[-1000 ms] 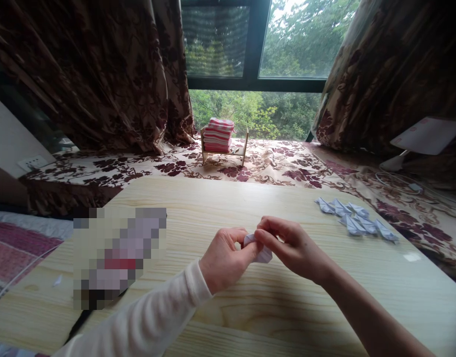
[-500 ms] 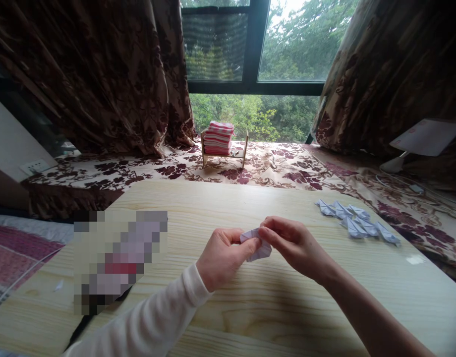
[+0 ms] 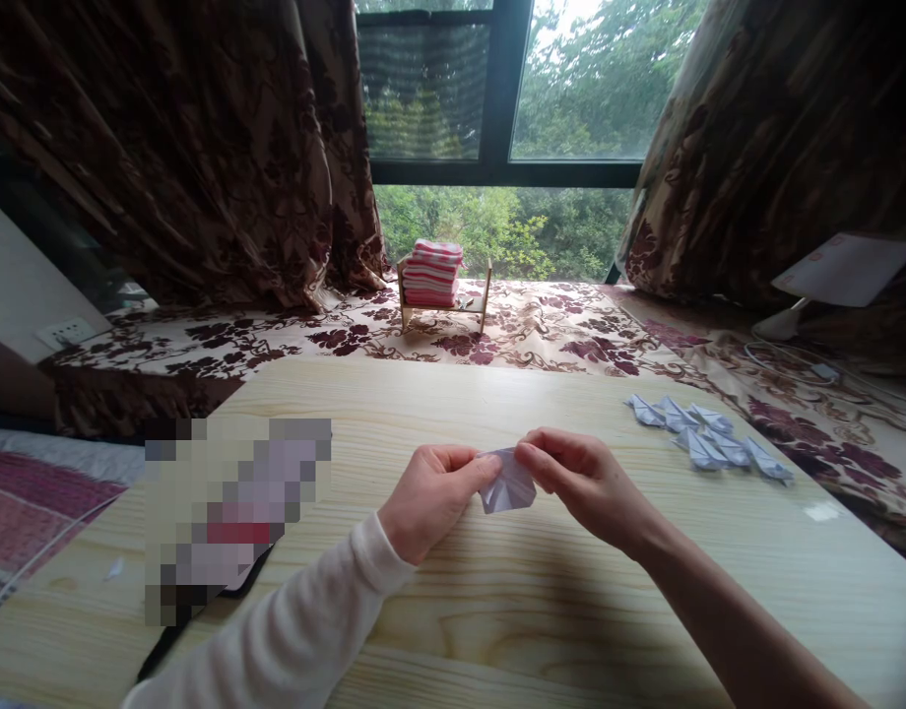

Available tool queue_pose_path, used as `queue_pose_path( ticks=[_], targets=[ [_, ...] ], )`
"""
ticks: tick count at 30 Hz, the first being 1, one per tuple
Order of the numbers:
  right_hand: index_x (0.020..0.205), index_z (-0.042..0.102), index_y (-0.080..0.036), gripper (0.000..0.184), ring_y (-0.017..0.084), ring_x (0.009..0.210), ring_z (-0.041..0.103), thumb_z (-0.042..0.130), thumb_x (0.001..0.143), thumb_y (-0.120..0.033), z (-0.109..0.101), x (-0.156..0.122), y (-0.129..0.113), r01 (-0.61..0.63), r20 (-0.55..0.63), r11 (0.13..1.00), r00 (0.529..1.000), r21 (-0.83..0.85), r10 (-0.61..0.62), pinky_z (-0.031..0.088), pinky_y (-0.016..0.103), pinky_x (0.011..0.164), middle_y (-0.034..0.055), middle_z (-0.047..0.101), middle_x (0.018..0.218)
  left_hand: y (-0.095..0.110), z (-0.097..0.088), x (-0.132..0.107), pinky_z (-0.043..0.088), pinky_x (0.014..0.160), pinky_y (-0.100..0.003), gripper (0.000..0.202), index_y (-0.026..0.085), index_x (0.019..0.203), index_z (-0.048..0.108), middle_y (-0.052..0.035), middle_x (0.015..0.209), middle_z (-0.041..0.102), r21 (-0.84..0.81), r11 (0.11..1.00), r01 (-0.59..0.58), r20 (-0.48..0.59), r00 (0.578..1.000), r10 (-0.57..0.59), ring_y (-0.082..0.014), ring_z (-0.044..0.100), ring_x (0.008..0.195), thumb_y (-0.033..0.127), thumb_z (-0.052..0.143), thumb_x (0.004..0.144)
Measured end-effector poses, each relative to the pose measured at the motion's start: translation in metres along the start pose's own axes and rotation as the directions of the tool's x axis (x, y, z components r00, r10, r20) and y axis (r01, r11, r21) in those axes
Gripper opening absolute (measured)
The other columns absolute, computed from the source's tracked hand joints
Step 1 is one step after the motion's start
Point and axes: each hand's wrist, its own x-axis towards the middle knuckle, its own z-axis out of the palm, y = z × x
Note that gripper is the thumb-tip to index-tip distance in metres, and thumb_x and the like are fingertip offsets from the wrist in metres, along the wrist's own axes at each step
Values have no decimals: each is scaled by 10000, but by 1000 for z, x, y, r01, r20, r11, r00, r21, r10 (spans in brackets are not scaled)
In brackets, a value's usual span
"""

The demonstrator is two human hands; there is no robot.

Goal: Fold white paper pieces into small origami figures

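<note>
Between both hands [image 3: 508,487], folded paper [image 3: 506,489], pinched above table [image 3: 497,611]

The folded piece [image 3: 506,484] pinched between the left hand [image 3: 430,497] and the right hand [image 3: 582,483] is thin white paper, matt, with crisp creases. The folded pieces [image 3: 708,439] lying on the table to the right are the same matt white paper. The table [image 3: 497,611] is pale wood or wood-look board with a clear grain, smooth with a faint sheen. The left sleeve [image 3: 291,630] is soft cream knit cloth. The curtains [image 3: 202,148] and the cover [image 3: 542,330] behind the table are heavy woven cloth with a dark red flower pattern, slightly lustrous. The small rack [image 3: 483,286] looks like bare light wood and holds striped cloth [image 3: 432,271].
</note>
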Motion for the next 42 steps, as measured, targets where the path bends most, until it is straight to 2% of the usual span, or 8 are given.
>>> queue_pose_path(
  ticks=[4, 9, 14, 24, 29, 32, 35, 42],
  targets=[
    [554, 452, -194, 408, 97, 511, 364, 485, 870, -450, -2, 0, 0, -22, 4, 1000, 1000, -11, 22, 298, 231, 451, -34, 414, 538, 0, 0, 0, 346, 579, -236, 263, 114, 628, 713, -8, 589, 607, -23, 1000, -3, -59, 998, 2, -108, 475, 587, 371, 699, 684],
    [645, 572, -173, 292, 98, 516, 388, 542, 833, -395, -2, 0, -1, -52, 0, 998, 999, -27, 52, 316, 229, 461, -34, 449, 549, 0, -1, 1, 333, 572, -240, 264, 116, 617, 697, 2, 580, 589, -41, 999, -5, -95, 995, 1, -105, 460, 578, 372, 703, 682],
    [775, 587, -177, 165, 111, 597, 508, 619, 806, -336, 1, 1, 6, 46, -90, 998, 995, 43, -42, 407, 229, 540, -14, 564, 665, -1, -1, 3, 341, 594, -238, 253, 109, 624, 696, -1, 600, 599, -65, 998, -24, -130, 991, 16, -106, 466, 603, 357, 709, 674],
    [784, 601, -180, 150, 134, 623, 550, 648, 808, -321, 7, 1, 18, 103, -63, 993, 993, 61, -99, 456, 274, 586, 5, 607, 687, -1, 4, 1, 388, 622, -235, 189, 97, 674, 716, -15, 621, 641, -90, 996, -15, -40, 999, 11, -107, 510, 608, 284, 726, 642],
    [789, 611, -179, 152, 127, 608, 542, 599, 847, -320, 4, -1, 13, 129, -70, 990, 989, -63, -133, 447, 259, 553, 8, 609, 682, 0, 5, 2, 424, 655, -246, 124, 85, 691, 706, -39, 662, 668, -59, 998, -17, -68, 998, 13, -128, 561, 651, 200, 669, 664],
    [912, 608, -189, 86, 128, 663, 555, 592, 847, -242, 2, -1, 8, 258, -118, 946, 951, -196, -284, 460, 255, 576, 17, 617, 782, -1, 3, 2, 405, 617, -229, 85, 98, 665, 673, -11, 616, 625, 29, 998, -48, -52, 997, 49, -112, 535, 622, 157, 614, 680],
    [1016, 585, -201, 198, 136, 744, 569, 595, 822, -163, 3, -1, 6, 389, -32, 874, 909, -291, -415, 473, 255, 608, 32, 617, 894, -2, 2, 0, 382, 579, -222, 76, 108, 667, 643, 9, 609, 585, 130, 989, -76, -5, 997, 77, -99, 496, 592, 163, 599, 693],
    [1040, 566, -216, 237, 115, 667, 553, 588, 820, -130, 6, -1, 12, 411, 16, 832, 899, -373, -438, 469, 234, 567, 7, 634, 838, -1, 0, 3, 389, 578, -218, 75, 110, 699, 640, 10, 628, 576, 158, 986, -54, -28, 998, 59, -97, 501, 592, 155, 581, 699]
  ],
)
